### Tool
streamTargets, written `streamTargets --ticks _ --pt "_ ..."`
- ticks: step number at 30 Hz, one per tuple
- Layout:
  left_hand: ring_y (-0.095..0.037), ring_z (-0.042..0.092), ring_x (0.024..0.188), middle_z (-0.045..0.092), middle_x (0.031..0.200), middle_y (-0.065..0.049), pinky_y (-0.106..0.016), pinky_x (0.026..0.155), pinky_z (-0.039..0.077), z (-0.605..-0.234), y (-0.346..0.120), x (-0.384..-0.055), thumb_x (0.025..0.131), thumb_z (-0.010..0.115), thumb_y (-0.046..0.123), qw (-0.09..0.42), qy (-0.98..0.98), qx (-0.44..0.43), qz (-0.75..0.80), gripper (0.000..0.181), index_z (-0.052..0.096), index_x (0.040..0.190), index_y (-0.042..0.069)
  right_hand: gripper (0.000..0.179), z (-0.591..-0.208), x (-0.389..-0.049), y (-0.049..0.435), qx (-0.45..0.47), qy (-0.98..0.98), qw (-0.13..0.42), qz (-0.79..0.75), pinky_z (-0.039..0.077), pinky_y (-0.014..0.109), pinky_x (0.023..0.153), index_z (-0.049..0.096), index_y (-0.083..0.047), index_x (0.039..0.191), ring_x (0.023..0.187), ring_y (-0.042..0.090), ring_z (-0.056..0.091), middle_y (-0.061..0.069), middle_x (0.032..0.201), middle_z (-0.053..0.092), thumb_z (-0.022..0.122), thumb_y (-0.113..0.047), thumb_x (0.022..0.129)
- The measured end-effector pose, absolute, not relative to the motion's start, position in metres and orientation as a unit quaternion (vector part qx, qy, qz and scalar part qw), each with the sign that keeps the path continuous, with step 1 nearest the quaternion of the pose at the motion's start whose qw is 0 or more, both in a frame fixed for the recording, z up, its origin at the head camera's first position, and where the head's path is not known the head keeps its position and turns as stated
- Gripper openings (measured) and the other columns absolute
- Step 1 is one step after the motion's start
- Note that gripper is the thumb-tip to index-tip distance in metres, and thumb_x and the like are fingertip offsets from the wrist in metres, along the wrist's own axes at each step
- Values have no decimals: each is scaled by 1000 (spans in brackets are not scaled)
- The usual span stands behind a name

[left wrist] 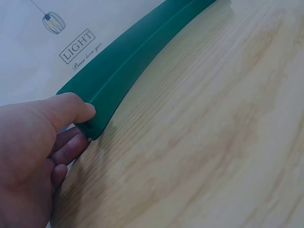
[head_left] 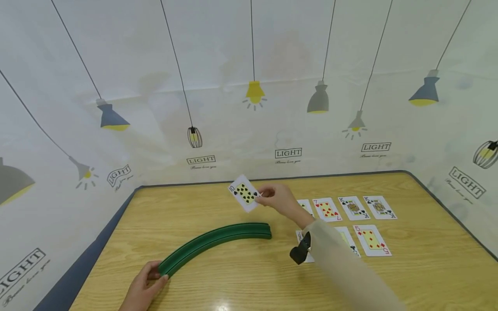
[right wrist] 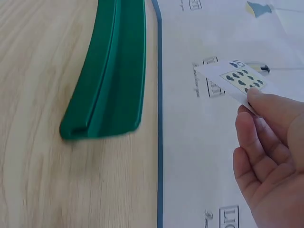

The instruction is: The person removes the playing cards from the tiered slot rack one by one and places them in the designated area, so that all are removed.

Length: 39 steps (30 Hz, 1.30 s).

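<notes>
My right hand point(head_left: 278, 199) pinches a ten of spades playing card point(head_left: 246, 193) by one corner, thumb on its face, above the far half of the table. In the right wrist view the same card point(right wrist: 242, 78) is tilted, face showing. A curved green card holder point(head_left: 218, 235) with a groove along its length lies below and left of that hand. At the holder's near left end, my left hand point(head_left: 145, 285) grips it, thumb on the near side and fingers behind. The left wrist view shows the thumb point(left wrist: 78, 108) pressed on the green end.
Two rows of face-up cards lie at the right of the wooden table point(head_left: 186, 207), among them a seven of hearts point(head_left: 327, 209), kings point(head_left: 380, 207) and a five of diamonds point(head_left: 372, 240). My right forearm covers some. A lamp-printed wall covering point(head_left: 233, 129) borders the table.
</notes>
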<state>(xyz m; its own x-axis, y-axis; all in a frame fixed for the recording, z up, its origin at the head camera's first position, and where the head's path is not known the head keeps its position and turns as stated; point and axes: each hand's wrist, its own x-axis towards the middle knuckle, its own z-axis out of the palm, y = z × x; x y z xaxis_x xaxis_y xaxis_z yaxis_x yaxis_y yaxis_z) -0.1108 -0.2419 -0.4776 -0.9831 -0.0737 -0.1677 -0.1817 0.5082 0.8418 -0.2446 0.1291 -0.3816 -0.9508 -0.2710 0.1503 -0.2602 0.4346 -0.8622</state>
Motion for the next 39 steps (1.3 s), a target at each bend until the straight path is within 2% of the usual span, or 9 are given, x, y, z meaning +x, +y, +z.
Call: streamTargets --ticks 4,12,16,22,30,39 --pt "-19 51 91 57 107 -10 -32 76 44 -478 -242 -111 87 64 17 57 867 -75 490 42 48 121 -1 25 -381 -246 149 -142 850 -6 -508 45 31 55 67 0 102 69 23 59 5 79 64 70 -15 82" --pt "-18 52 90 57 107 -10 -32 75 44 -480 -244 -113 87 63 16 56 870 -69 486 41 48 121 -2 26 -382 -248 186 -115 855 -25 -506 45 31 57 66 0 104 72 30 58 6 78 63 69 -14 83" --pt "-18 52 90 57 107 -11 -32 74 44 -479 -244 -113 88 63 17 57 870 -65 486 42 48 121 -3 28 -382 -247 205 -104 863 -38 -494 46 32 58 66 0 105 69 24 59 6 78 64 69 -17 83" --pt "-19 52 90 57 106 -11 -32 76 44 -476 -242 -111 88 62 12 56 869 -67 486 38 49 120 -2 30 -383 -242 235 -87 876 -56 -471 42 28 52 66 -1 106 63 16 54 8 81 64 68 -21 84" --pt "-18 52 89 57 106 -11 -31 75 45 -476 -242 -111 87 63 15 57 872 -74 480 41 48 121 -3 34 -388 -228 276 -54 887 -76 -452 46 34 59 63 2 109 67 17 57 12 81 63 65 -24 87" --pt "-18 53 87 58 102 -10 -34 75 44 -477 -241 -112 87 63 16 61 874 -69 477 43 47 122 -4 41 -399 -207 335 -4 897 -108 -428 45 27 54 60 6 112 64 10 55 13 81 61 63 -28 88"
